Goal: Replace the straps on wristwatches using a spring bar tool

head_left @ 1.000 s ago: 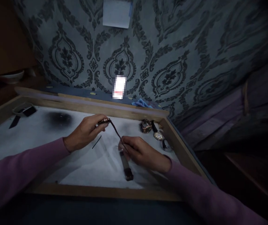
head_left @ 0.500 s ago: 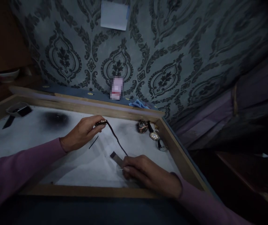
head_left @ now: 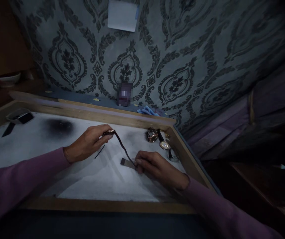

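Note:
My left hand (head_left: 92, 141) is closed round the case of a wristwatch (head_left: 109, 132) and holds it above the white bottom of a shallow wooden tray. The watch's dark strap (head_left: 121, 145) slants down to the right, towards my other hand. My right hand (head_left: 152, 166) is closed on a flat grey tool with a dark end (head_left: 128, 163), which points left; its rear part is hidden in the fingers. Those fingertips meet the strap's lower end; whether they pinch it I cannot tell. Below the watch lies a thin dark stick (head_left: 99, 151).
A dark-banded watch (head_left: 152, 135), a gold-faced watch (head_left: 164, 145) and a silvery watch (head_left: 173, 155) lie at the tray's right. A clear container (head_left: 20, 115) is at far left. The tray's wooden rim (head_left: 112, 204) surrounds everything. Behind it lies a blue cloth (head_left: 147, 110).
My right hand has moved up, bringing the flat grey tool closer to level and its fingertips up to the strap's lower end. My left hand and the watch have hardly moved.

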A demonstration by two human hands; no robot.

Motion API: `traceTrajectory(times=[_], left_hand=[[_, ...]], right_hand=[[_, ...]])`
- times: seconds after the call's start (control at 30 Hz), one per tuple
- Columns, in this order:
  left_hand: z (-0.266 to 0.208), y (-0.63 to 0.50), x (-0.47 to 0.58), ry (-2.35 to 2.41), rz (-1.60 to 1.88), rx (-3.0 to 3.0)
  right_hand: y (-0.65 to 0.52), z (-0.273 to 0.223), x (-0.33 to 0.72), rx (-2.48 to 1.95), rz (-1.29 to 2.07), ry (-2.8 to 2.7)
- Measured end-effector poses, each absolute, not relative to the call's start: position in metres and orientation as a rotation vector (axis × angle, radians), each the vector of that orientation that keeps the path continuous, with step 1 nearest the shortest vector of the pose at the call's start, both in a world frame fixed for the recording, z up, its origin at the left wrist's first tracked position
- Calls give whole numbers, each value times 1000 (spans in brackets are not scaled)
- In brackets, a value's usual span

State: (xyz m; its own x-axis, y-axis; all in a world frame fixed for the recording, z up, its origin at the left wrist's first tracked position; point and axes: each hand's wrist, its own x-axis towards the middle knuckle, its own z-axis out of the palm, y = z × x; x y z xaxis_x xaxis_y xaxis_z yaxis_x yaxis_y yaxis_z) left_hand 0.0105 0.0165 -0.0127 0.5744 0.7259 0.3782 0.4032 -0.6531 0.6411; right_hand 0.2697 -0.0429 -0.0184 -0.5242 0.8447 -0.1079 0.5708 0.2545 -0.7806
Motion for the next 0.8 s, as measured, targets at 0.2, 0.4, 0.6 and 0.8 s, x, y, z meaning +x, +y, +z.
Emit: traceTrajectory(times=[0.2,0.4,0.6,0.8], left_hand=[[-13,17,11,895,861,2332],[-14,16,12,884,810,2323],[-14,15,11,904,773,2273],[-12,14,11,890,754,2272]], right_hand=[[-36,-22,275,-1316,1076,-2138],[-36,-12,257,-1284,1278,-1686],[-35,12,215,-1173,962,-1717],[-35,22,197,-1124,760,-1821]])
